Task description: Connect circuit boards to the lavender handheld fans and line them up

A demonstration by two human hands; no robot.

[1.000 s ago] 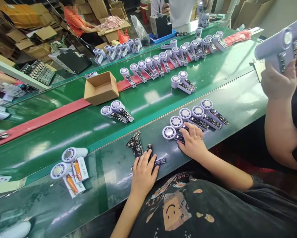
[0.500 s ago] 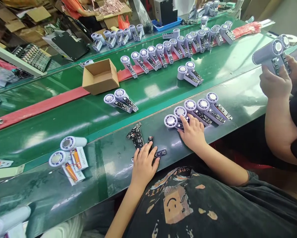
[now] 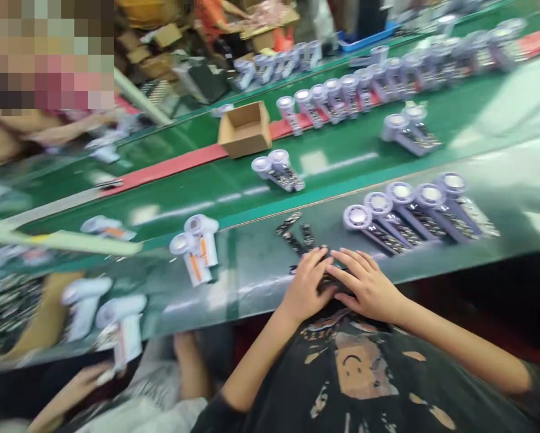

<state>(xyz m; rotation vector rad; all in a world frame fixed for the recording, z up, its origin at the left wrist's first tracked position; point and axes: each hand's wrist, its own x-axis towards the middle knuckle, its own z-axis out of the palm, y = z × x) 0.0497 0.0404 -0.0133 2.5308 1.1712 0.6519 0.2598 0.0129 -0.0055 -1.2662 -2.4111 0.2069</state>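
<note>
My left hand (image 3: 306, 287) lies palm down at the table's near edge, its fingers stretched over small black circuit boards. Close beside it, my right hand (image 3: 368, 287) is also palm down, fingers spread and thumb out toward the left one. Both hands cover part of the boards, and I cannot make out what lies under the fingertips. Just beyond my left hand are loose circuit boards (image 3: 292, 242), with another small board (image 3: 306, 233) next to them. To the right stand several lavender handheld fans (image 3: 378, 204) in a slanted row, circuit boards showing in their handles.
A cardboard box (image 3: 246, 137) sits on the green belt (image 3: 342, 162) near a long row of fans (image 3: 333, 93). Two fans with orange parts (image 3: 198, 246) lie left of me. At lower left, a co-worker's hand (image 3: 87, 379) is near white fans (image 3: 123, 319).
My right hand has left the row of fans and come over beside my left hand at the boards. The view has turned left, and the picture is blurred.
</note>
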